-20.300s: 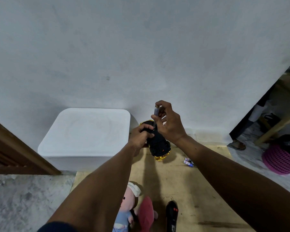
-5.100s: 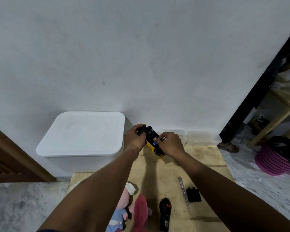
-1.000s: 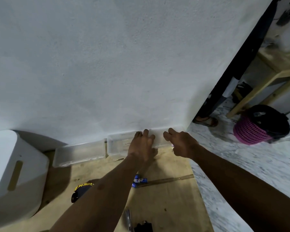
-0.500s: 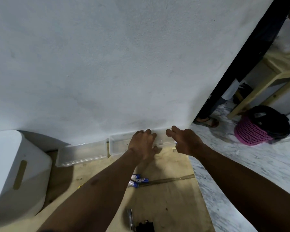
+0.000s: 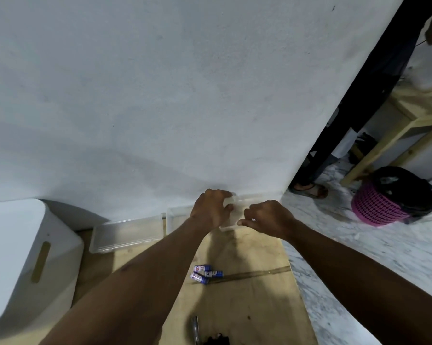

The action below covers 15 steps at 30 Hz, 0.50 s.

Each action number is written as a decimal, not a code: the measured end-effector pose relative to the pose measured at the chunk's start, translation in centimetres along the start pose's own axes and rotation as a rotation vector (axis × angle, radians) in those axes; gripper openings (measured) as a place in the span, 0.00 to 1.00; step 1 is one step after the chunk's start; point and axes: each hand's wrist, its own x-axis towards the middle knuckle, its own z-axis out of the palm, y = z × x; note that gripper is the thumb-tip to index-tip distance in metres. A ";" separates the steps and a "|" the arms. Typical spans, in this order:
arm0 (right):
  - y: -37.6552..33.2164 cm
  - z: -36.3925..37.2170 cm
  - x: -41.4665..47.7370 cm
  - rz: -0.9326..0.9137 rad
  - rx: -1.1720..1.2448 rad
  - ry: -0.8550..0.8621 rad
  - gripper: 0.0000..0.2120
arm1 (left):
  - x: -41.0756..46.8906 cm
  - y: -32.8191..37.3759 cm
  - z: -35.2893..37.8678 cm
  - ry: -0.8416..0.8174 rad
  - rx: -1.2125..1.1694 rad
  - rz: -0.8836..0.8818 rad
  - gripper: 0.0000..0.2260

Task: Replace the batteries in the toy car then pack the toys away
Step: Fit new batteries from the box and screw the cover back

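Observation:
A small clear plastic box [image 5: 178, 215] stands against the wall on the wooden board. My left hand [image 5: 211, 210] grips the box's clear lid [image 5: 231, 219] at its far top edge, fingers curled over it. My right hand [image 5: 267, 219] pinches the lid's near edge, and the lid looks tilted up. Three blue-and-white batteries [image 5: 206, 273] lie loose on the board nearer me. A screwdriver [image 5: 195, 328] and a black battery cover [image 5: 216, 341] show at the bottom edge. The toy car is out of view.
A second clear box [image 5: 127, 232] sits left of the first, along the wall. A big white storage bin [image 5: 23, 257] fills the left side. Right of the board [image 5: 247, 307] is marble floor with a pink basket [image 5: 384, 207], a wooden table leg and a person's sandalled foot [image 5: 309, 190].
My hands went from resting on top of the clear box to gripping its lid, whose near edge now looks raised. The view shifted, and the toy car left the frame.

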 end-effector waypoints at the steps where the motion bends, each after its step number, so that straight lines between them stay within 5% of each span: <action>1: -0.1 0.3 0.6 0.000 0.006 -0.058 0.18 | 0.2 -0.1 -0.1 -0.002 -0.017 -0.008 0.17; 8: -0.1 2.2 3.7 0.185 0.183 -0.465 0.14 | 0.3 0.0 -0.3 -0.035 -0.067 -0.019 0.22; 15: -0.7 2.5 3.8 0.266 0.299 -0.462 0.12 | -0.2 0.7 -0.8 -0.036 -0.072 0.005 0.23</action>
